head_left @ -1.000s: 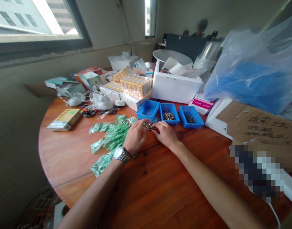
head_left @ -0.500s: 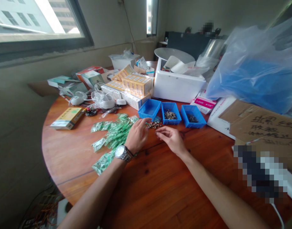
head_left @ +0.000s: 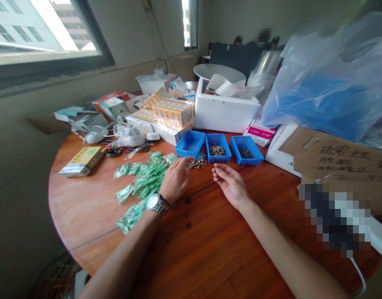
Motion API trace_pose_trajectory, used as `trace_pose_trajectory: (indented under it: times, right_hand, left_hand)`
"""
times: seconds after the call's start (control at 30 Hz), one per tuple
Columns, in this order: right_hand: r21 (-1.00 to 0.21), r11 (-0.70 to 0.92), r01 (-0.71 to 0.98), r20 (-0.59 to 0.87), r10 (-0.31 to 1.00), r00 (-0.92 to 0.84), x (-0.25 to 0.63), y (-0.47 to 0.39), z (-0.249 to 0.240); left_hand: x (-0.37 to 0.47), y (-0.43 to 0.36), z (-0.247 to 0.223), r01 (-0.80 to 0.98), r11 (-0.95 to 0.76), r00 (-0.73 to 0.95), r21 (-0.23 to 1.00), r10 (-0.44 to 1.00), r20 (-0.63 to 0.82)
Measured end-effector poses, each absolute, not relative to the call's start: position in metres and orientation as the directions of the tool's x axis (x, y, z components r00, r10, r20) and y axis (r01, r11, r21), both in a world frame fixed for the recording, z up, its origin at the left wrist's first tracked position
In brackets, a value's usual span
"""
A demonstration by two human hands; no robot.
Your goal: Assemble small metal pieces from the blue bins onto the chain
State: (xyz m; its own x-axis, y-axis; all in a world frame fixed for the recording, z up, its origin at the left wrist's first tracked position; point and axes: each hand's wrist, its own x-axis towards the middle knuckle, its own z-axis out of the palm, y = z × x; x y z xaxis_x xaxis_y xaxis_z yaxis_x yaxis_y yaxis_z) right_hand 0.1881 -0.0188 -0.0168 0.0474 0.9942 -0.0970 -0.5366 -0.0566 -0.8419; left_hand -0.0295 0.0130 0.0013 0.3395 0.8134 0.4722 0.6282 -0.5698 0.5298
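Note:
My left hand (head_left: 176,180), with a metal watch (head_left: 154,202) on the wrist, hovers between the green plastic packets (head_left: 149,180) and a small heap of metal screws (head_left: 197,164). Its fingers are stretched out and hold nothing I can see. To the right of the heap, my right hand (head_left: 232,185) has thumb and forefinger pinched together; whatever is between them is too small to name. Behind the heap stand a blue bin with nothing visible inside (head_left: 191,143), a blue bin of brassy screws (head_left: 230,158) and a blue bin of dark screws (head_left: 259,160).
A white foam box (head_left: 225,112) and yellow cartons (head_left: 173,112) stand behind the bins. White corded devices (head_left: 133,137) and a yellow box (head_left: 81,161) lie at left. A cardboard box (head_left: 340,166) and a plastic bag (head_left: 328,91) occupy the right side of the wooden table (head_left: 191,257).
My right hand has moved away from the screw heap to the right and turned up somewhat, fingertips pinched. The left hand stays near the packets. The whole view has shifted slightly.

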Motion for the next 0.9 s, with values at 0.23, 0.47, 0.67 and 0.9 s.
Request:
trace_pose_trajectory:
  times: [0.23,0.47,0.67,0.9]
  right_hand:
    - [-0.967,0.237,0.092,0.248,0.959,0.135,0.195,-0.019,-0.019]
    - [-0.688,0.465,0.558,0.607,0.789,0.091,0.211,0.008,0.011]
    - [-0.494,0.468,0.732,0.662,0.749,-0.032,0.219,0.052,0.019]
    - [-0.487,0.532,0.693,0.532,0.809,-0.248,0.184,0.038,0.001]
  left_hand:
    - [-0.030,0.013,0.001,0.630,-0.574,0.338,0.523,0.809,0.481]
    - [-0.030,0.014,0.000,0.629,-0.573,0.325,0.525,0.808,0.492]
    - [-0.032,0.015,-0.001,0.625,-0.566,0.311,0.538,0.812,0.493]
    - [-0.033,0.015,0.002,0.624,-0.569,0.309,0.535,0.809,0.500]
